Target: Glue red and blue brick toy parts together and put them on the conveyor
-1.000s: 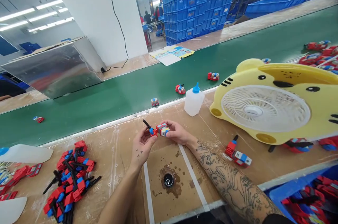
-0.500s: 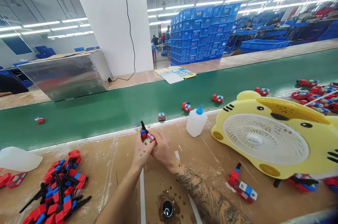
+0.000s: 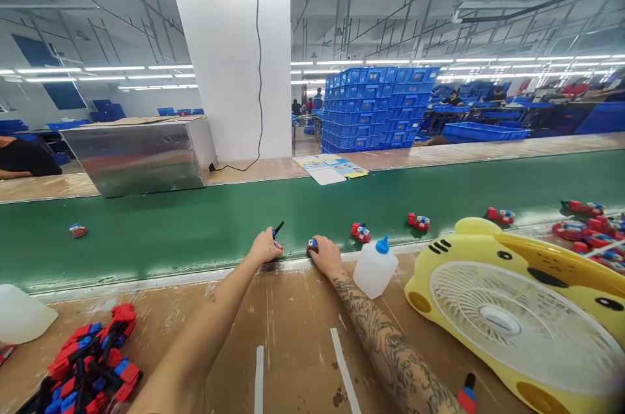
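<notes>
Over the near edge of the green belt, my left hand (image 3: pixel 264 247) is closed around a red and blue toy piece (image 3: pixel 278 245) with a black rod pointing up to the right. Most of that piece is hidden by my fingers. To its right, my right hand (image 3: pixel 327 258) grips a small red, white and blue toy vehicle (image 3: pixel 313 245) at the belt's edge. Another red, white and blue toy vehicle (image 3: pixel 361 232) lies on the belt beyond it. A white squeeze bottle (image 3: pixel 375 269) with a blue cap stands beside my right forearm.
The green conveyor belt (image 3: pixel 161 222) crosses the view, carrying several toy vehicles. A heap of red, blue and black toy pieces (image 3: pixel 90 362) lies at left. A yellow fan (image 3: pixel 424 290) occupies the right. Another white bottle (image 3: pixel 24 315) sits at the left edge.
Both hands have moved apart and forward from above the table to the belt. My right hand has left the piece in my left and taken hold of a toy vehicle. The camera has tilted up.
</notes>
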The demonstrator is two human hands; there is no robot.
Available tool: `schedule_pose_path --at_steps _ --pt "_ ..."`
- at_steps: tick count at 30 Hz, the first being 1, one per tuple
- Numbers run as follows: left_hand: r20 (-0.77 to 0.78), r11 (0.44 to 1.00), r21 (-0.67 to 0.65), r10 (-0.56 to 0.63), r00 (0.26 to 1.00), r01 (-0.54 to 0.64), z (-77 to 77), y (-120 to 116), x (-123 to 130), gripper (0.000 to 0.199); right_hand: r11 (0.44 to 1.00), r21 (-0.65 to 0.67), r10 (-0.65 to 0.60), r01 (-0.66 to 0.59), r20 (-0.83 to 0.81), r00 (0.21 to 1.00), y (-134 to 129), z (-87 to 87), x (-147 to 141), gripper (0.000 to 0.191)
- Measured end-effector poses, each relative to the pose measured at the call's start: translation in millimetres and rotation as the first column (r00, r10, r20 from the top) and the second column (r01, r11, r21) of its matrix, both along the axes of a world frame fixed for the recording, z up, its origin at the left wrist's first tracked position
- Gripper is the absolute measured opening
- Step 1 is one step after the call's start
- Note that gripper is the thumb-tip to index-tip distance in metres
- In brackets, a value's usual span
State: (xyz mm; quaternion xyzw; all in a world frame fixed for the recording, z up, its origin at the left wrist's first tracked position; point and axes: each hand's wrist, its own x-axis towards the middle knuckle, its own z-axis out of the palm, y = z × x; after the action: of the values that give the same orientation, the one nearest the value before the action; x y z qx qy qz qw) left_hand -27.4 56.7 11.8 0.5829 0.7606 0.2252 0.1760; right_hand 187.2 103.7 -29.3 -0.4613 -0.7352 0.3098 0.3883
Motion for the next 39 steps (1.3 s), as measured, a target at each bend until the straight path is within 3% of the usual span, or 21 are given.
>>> schedule_pose_path --at_steps 3,5,8,10,14,19,23,25,27,30,34,36,39 --pt "-0.102 0.996 -0.086 -0.030 0.994 0.021 -2.4 25 7 0.036 0.998 -0.002 0.057 -0.057 -0.088 0.995 -15 -2.3 1 0.029" --pt "-0.145 0.989 -0.147 -0.049 0.988 0.027 -6.1 38 12 0.036 0.988 -0.063 0.122 -0.144 -0.269 0.955 -36 -2.3 0 0.035" --pt "-0.175 0.974 -0.223 -0.076 0.982 0.035 -11.2 50 19 0.037 0.925 -0.164 0.164 -0.343 -0.642 0.749 -72 1.9 1 0.048" --pt "-0.182 0.971 -0.236 -0.078 0.980 0.033 -13.1 53 25 0.038 0.890 -0.199 0.130 -0.410 -0.750 0.648 -93 5.5 4 0.055" --pt "-0.187 0.987 -0.158 -0.043 0.981 0.014 -14.7 41 36 0.040 0.840 -0.308 0.053 -0.447 -0.773 0.632 -120 4.7 12 0.050" --pt "-0.172 0.998 -0.034 -0.050 0.984 0.045 -18.8 14 44 0.047 0.725 -0.477 -0.124 -0.497 -0.800 0.587 -137 -10.6 14 0.034" --pt "-0.162 0.996 -0.015 -0.091 0.983 0.089 -23.4 -9 34 0.079 0.630 -0.471 -0.133 -0.617 -0.848 0.512 -136 -19.1 20 0.042" --pt "-0.176 0.994 -0.022 -0.114 0.978 0.112 -18.9 -35 20 0.079 0.580 -0.445 -0.149 -0.682 -0.881 0.449 -133 -20.8 25 0.046" --pt "-0.208 0.990 -0.030 -0.144 0.967 0.141 -6.4 -75 -4 0.064 0.554 -0.433 -0.153 -0.712 -0.893 0.424 -130 -22.4 29 0.046" --pt "-0.293 0.986 -0.055 -0.164 0.942 0.155 23.5 -154 -56 0.044 0.557 -0.446 -0.124 -0.701 -0.879 0.461 -128 -26.2 29 0.044" --pt "-0.409 0.965 -0.241 -0.197 0.891 0.103 56.2 -255 -114 0.034 0.548 -0.432 -0.065 -0.716 -0.875 0.479 -126 -32.0 25 0.043" --pt "-0.464 0.942 -0.334 -0.188 0.866 0.026 58.1 -291 -122 0.031 0.544 -0.415 -0.041 -0.729 -0.881 0.471 -126 -34.0 23 0.043" --pt "-0.570 0.910 -0.382 -0.094 0.817 -0.162 44.5 -322 -113 0.024 0.547 -0.399 -0.022 -0.736 -0.886 0.463 -127 -35.8 24 0.043"
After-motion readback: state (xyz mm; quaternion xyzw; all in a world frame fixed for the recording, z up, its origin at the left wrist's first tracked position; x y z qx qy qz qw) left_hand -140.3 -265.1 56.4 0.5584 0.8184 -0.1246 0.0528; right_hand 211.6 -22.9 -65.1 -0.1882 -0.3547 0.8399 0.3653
